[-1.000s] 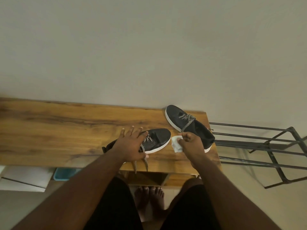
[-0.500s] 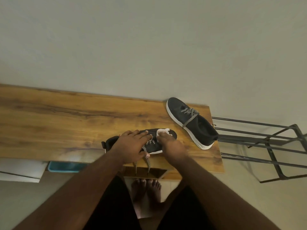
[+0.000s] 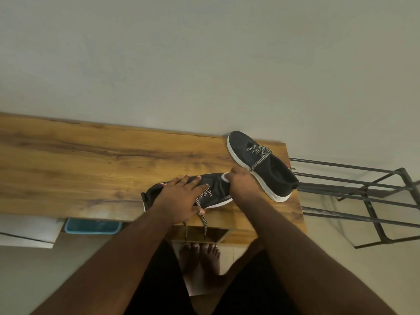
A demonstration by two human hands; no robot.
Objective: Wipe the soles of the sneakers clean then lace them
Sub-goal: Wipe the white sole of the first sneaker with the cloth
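Hiding most of the near sneaker, the left hand lies over its collar and laces with fingers spread nearly straight and the thumb hooked under the near edge, so the shoe's opening cannot be seen. Its toe end is covered by the right hand, whose grip is curled around a white cloth; only a small corner of that cloth shows, and where it meets the sole is out of sight. Two striped lace ends hang over the front edge of the counter. A second sneaker, black with a white sole and its laces loosely crossed, rests upright at the counter's right end, just beside the right hand. That counter is warm-grained wood set against a plain pale wall. To its right stands a dark metal rack, partly cut off by the picture's edge. Below the counter's left part, a blue tray shows, blurred. Bare feet stand on the floor between dark shorts.
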